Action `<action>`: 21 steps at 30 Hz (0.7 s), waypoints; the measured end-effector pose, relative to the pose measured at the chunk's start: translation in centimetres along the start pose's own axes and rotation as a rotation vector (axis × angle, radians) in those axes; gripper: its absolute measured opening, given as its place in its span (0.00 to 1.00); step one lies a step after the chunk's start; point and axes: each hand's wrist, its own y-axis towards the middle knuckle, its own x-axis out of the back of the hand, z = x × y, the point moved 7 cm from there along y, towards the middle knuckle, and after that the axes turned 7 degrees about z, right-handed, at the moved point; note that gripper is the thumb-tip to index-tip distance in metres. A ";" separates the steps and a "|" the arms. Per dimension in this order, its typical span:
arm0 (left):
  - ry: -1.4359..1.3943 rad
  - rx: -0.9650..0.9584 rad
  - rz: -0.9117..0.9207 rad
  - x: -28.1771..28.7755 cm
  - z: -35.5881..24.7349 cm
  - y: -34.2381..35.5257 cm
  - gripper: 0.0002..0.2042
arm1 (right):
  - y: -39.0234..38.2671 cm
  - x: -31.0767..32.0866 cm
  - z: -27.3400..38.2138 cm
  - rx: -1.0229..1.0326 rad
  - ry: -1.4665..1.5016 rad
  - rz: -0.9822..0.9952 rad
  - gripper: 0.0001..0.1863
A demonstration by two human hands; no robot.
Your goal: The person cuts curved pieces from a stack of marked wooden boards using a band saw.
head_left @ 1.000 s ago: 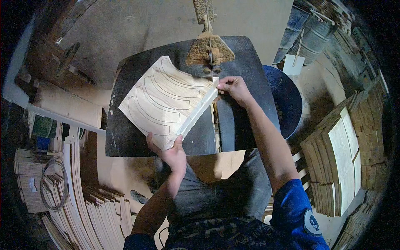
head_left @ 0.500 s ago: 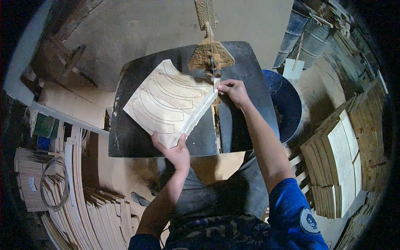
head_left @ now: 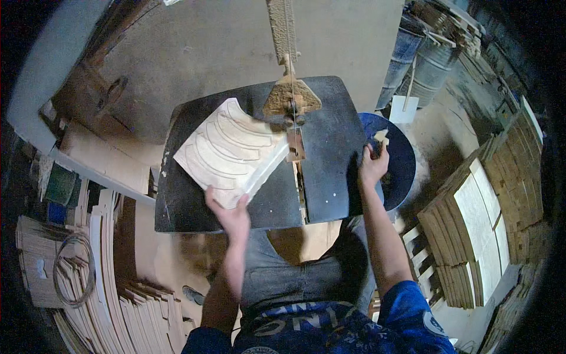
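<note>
A pale wooden board (head_left: 221, 154) with several curved outlines drawn on it lies on the black table (head_left: 331, 171) of a bandsaw, left of the blade. My left hand (head_left: 233, 219) grips its near corner, thumb on the right edge and fingers on the left. Over the blue bin (head_left: 407, 168), past the table's right edge, my right hand (head_left: 372, 170) pinches a small ragged wood offcut (head_left: 382, 137). The rusty, dust-covered blade guide (head_left: 292, 101) hangs above the table, with the thin blade running down to the slotted insert (head_left: 296, 150).
On the right stand stacks of cut wooden pieces (head_left: 471, 221). Upright thin boards (head_left: 144, 301) and a coil of wire (head_left: 75, 268) are at the lower left. Metal drums (head_left: 429, 71) and a white-bladed shovel (head_left: 404, 110) stand at the back right.
My right hand has moved right, from beside the blade to over the bin, with the offcut in it. The board has slid left, apart from the blade, in my left hand.
</note>
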 end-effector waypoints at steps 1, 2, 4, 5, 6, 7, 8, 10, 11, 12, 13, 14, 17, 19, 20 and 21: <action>0.035 0.061 0.049 1.4 1.6 0.9 0.48 | -0.3 1.2 -0.7 -0.023 -0.010 0.108 0.23; 0.084 0.081 0.076 3.0 2.9 2.1 0.50 | -1.0 2.0 -1.7 -0.121 0.041 0.254 0.20; 0.032 -0.009 0.192 6.2 4.8 5.3 0.51 | -3.2 2.9 -1.7 -0.194 0.234 0.469 0.12; -0.017 -0.094 0.297 7.4 5.3 6.3 0.51 | -4.3 3.5 0.0 -0.019 0.129 0.524 0.11; -0.012 -0.114 0.301 8.8 6.2 7.3 0.51 | -5.7 3.6 1.6 0.089 0.065 0.593 0.10; -0.161 -0.002 0.366 9.4 7.9 8.3 0.52 | -7.1 3.4 2.9 0.112 0.053 0.667 0.10; -0.336 0.085 0.421 9.9 9.2 8.9 0.52 | -8.8 2.6 4.6 0.144 0.066 0.743 0.10; -0.321 0.082 0.431 10.8 10.8 9.7 0.43 | -11.6 0.0 8.3 0.193 0.163 0.817 0.10; -0.519 0.223 0.442 10.5 12.3 9.8 0.38 | -13.1 -1.9 10.0 0.206 0.194 0.900 0.10; -0.718 0.365 0.445 10.1 13.7 9.7 0.35 | -14.7 -4.0 11.9 0.254 0.245 0.985 0.11; -0.647 0.454 0.347 10.0 15.3 9.9 0.26 | -15.6 -6.3 13.1 0.236 0.234 0.977 0.12; -0.671 0.400 0.367 10.2 15.6 10.0 0.26 | -16.3 -8.3 14.3 0.261 0.256 0.982 0.13; -0.615 0.588 0.204 10.1 19.3 10.0 0.20 | -16.8 -12.6 16.6 0.402 0.259 1.017 0.12; -0.617 0.536 0.216 10.0 20.2 10.2 0.21 | -16.7 -13.2 16.2 0.330 0.255 1.069 0.11; -0.670 0.540 0.202 10.0 20.7 10.1 0.22 | -16.7 -13.6 15.4 0.208 0.207 1.135 0.10; -0.622 0.530 0.206 10.2 21.0 9.8 0.22 | -16.4 -13.0 15.8 0.257 0.260 1.109 0.08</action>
